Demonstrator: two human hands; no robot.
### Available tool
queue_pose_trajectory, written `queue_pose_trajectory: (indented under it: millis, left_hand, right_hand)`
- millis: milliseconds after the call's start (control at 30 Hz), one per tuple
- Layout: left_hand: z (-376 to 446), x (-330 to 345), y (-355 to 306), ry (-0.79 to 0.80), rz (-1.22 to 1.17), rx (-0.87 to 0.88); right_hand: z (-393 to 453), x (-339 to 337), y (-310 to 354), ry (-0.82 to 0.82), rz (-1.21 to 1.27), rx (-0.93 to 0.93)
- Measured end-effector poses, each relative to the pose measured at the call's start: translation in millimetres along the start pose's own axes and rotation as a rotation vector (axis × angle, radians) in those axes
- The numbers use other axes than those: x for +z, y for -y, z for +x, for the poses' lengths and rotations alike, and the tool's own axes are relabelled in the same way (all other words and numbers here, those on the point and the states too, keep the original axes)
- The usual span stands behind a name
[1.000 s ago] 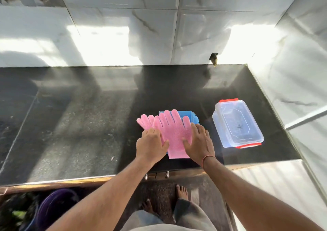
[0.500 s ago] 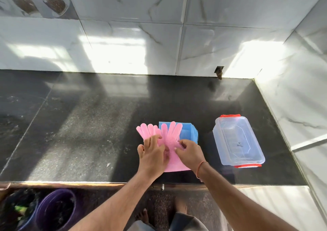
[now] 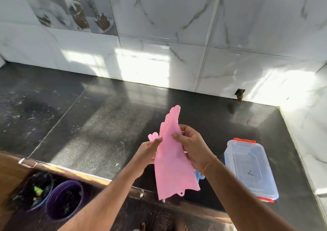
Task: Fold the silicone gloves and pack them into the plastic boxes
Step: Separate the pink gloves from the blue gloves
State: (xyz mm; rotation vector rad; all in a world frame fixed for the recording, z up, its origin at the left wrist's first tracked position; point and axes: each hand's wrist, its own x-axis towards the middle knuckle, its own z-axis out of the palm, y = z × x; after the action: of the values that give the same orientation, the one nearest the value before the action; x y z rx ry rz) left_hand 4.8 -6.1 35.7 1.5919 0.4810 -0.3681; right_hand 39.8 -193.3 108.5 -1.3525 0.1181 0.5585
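Pink silicone glove [image 3: 170,160], bristled and floppy, hangs above the dark polished stone surface [image 3: 99,124], fingers up, cuff dangling. Your left hand [image 3: 148,151] pinches its left edge, your right hand [image 3: 192,147] clamps the other edge, both grips closed on it. The clear plastic box with orange clips [image 3: 251,168] sits lidded to your right. The risk, as I judge it: the slick silicone springs open mid-fold, or the loose cuff drags and slips from your pinch.
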Motion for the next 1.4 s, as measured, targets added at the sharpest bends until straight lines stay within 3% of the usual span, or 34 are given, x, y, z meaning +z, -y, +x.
queue_pose_trajectory:
  millis: [67, 133, 300, 467, 633, 867, 967, 1033, 1233, 1400]
  left_hand:
    - [-5.9, -13.8, -7.4, 0.099, -0.203, 0.000]
    - [-15.2, -30.4, -14.4, 0.092, -0.277, 0.101]
    - [-22.1, -69.6, -29.3, -0.098, -0.231, 0.228]
    - [-11.5, -118.5, -25.7, -0.130, -0.184, 0.261]
    - [16.1, -168.9, -8.1, -0.092, -0.050, 0.278]
    - [65.5, -215.7, 16.5, -0.215, 0.420, 0.166]
    - [86.4, -221.1, 22.7, -0.357, 0.628, 0.058]
    - [90.6, -216.3, 20.4, -0.437, 0.796, -0.055]
    - [103.1, -204.4, -7.2, -0.173, 1.192, -0.201]
    - [85.0, -173.1, -59.8, -0.174, 1.515, -0.219]
  right_hand:
    - [7.4, 9.3, 2.8, 0.034, -0.003, 0.003]
    - [16.0, 21.1, 2.0, 0.057, -0.009, 0.001]
    - [38.3, 57.7, -9.4, 0.093, 0.029, 0.064]
    - [58.6, 96.4, -26.8, 0.143, 0.000, 0.149]
    - [81.2, 134.7, -47.0, 0.067, -0.123, 0.140]
    - [97.2, 149.2, -73.3, 0.024, -0.482, 0.208]
    - [96.1, 127.4, -80.5, -0.134, -1.066, 0.043]
    - [89.5, 107.2, -80.5, -0.177, -1.211, -0.019]
    - [53.0, 51.6, -83.8, -0.355, -1.507, -0.080]
    - [30.6, 36.7, -94.8, -0.369, -1.516, 0.158]
